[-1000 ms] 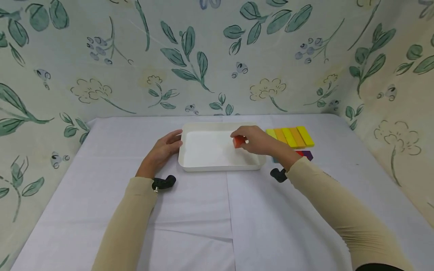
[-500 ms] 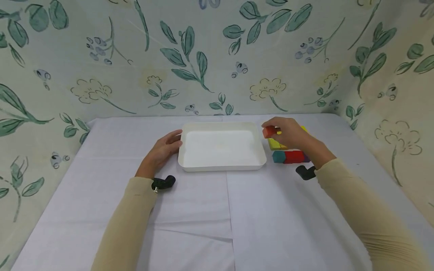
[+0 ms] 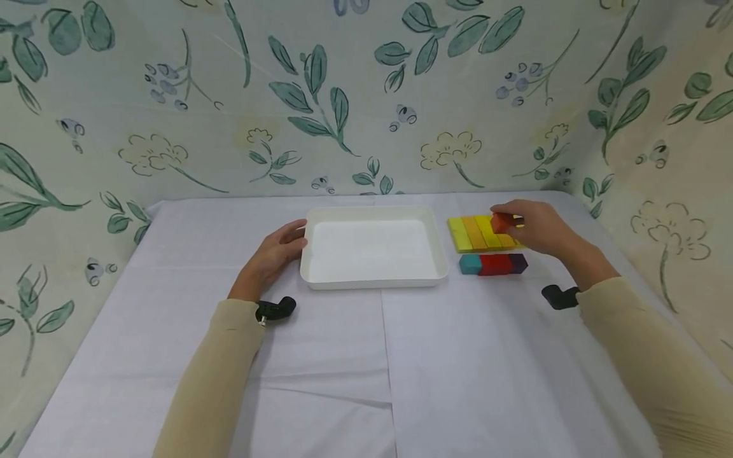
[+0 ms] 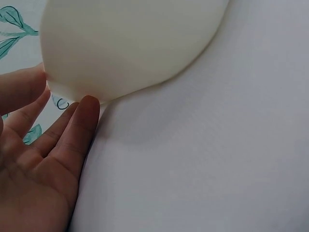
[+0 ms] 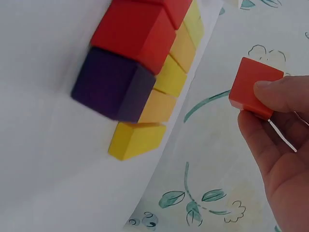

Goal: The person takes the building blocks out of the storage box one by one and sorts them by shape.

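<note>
My right hand (image 3: 538,226) pinches an orange-red block (image 5: 248,79) between thumb and fingers, held above the right part of a flat row of yellow and orange blocks (image 3: 461,235). In front of that row lie a teal block (image 3: 470,264), red blocks (image 5: 133,29) and a purple block (image 5: 105,79), set end to end. My left hand (image 3: 276,253) rests against the left end of a white tray (image 3: 372,284). Its fingertips touch the tray's outer wall with the fingers fairly straight, as the left wrist view shows. Nothing lies in the tray.
A white cloth (image 3: 321,369) with creases and a seam covers the table. Floral fabric (image 3: 229,114) hangs behind the table and along both sides. Both block groups lie just right of the tray.
My right hand has carried the orange-red block from over the tray to the right, above the yellow and orange row. The left hand and tray have stayed put.
</note>
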Demonstrator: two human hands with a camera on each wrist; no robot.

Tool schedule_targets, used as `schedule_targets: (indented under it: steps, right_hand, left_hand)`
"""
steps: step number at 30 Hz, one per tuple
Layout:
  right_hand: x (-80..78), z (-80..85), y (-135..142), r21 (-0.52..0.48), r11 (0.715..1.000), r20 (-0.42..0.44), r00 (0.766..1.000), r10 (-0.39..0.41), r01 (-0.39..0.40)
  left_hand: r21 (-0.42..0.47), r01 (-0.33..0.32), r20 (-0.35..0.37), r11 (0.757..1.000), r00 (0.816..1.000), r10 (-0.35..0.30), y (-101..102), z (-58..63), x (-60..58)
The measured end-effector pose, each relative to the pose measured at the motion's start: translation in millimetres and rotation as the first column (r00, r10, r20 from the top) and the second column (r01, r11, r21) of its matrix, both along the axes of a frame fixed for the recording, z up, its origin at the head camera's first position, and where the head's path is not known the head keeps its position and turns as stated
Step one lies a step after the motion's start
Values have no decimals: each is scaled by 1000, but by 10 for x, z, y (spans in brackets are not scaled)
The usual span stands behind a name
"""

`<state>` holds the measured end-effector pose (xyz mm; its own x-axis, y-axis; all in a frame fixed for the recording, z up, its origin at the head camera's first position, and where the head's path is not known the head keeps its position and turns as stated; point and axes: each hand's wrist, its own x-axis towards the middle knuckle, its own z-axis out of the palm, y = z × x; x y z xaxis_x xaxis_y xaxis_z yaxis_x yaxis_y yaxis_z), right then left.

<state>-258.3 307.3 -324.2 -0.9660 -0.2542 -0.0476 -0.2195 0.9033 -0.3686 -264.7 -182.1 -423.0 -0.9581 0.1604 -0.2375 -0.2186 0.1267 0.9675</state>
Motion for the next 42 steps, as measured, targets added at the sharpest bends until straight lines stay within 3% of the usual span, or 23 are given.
schedule_targets:
  steps: [7,17,26,42]
  right_hand:
    - [87,-114,348,30,998,-23,998,-54,55]
    - [215,-354,711,52,989,50,989,-139,136]
    - [256,-483,786,87,986,101,984,-148,139]
    - [222,-594,674,81,986,174,972,-158,146]
  left_hand:
    - [-5,-3,2,1000,1000,3,20,19,16]
    - [-3,-12,10,1000,1000,12,10,4,-3]
    - [-1,-10,7,1000,1000,10,9,-10,-17]
    - [26,17,-13,1000,1000,-16,-11,-5,-8]
